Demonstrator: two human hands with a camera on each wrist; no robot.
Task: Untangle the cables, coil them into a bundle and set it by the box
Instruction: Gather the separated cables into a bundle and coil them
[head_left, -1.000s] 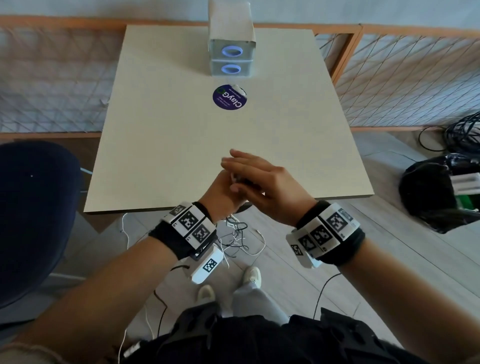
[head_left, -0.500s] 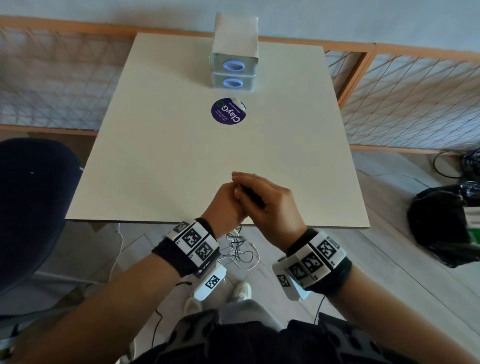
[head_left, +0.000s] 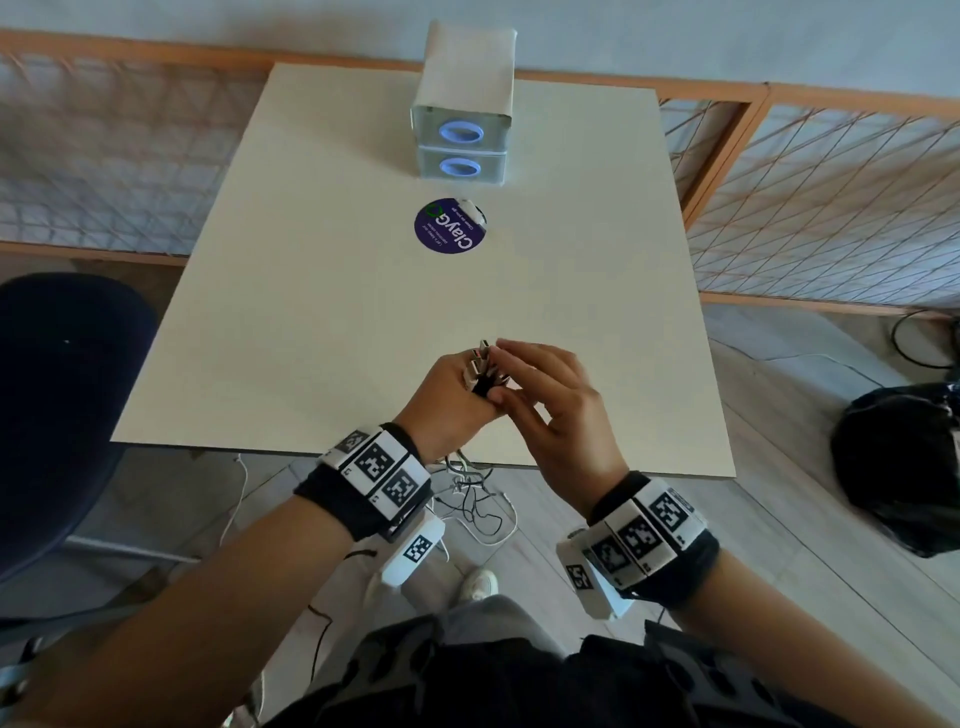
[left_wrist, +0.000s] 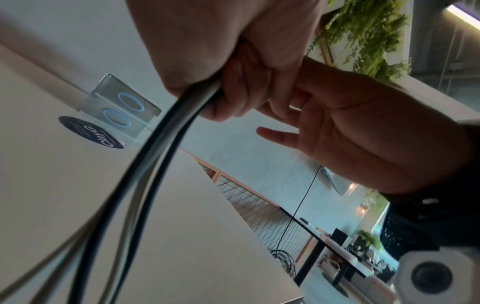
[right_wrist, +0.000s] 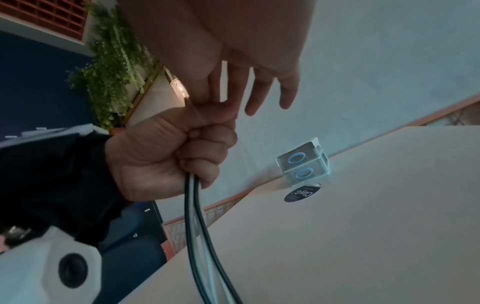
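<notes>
Clutching black and white cables (head_left: 480, 369), the left hand (head_left: 447, 400) fists tight; the right hand (head_left: 556, 410) hovers loose-fingered; a round purple "ClayG" sticker (head_left: 451, 234) fronts the clear two-drawer box (head_left: 462, 140).

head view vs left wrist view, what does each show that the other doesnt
Only the head view shows the cable plugs sticking up out of the left hand, the tangled slack hanging to the floor below the table edge, and the dark chair.

Only the left wrist view shows the cables, dark and pale, leaving the underside of that fist, and hanging plants.

Both show the right hand with fingers spread at the left fist, the box, the round sticker and the table.
</notes>
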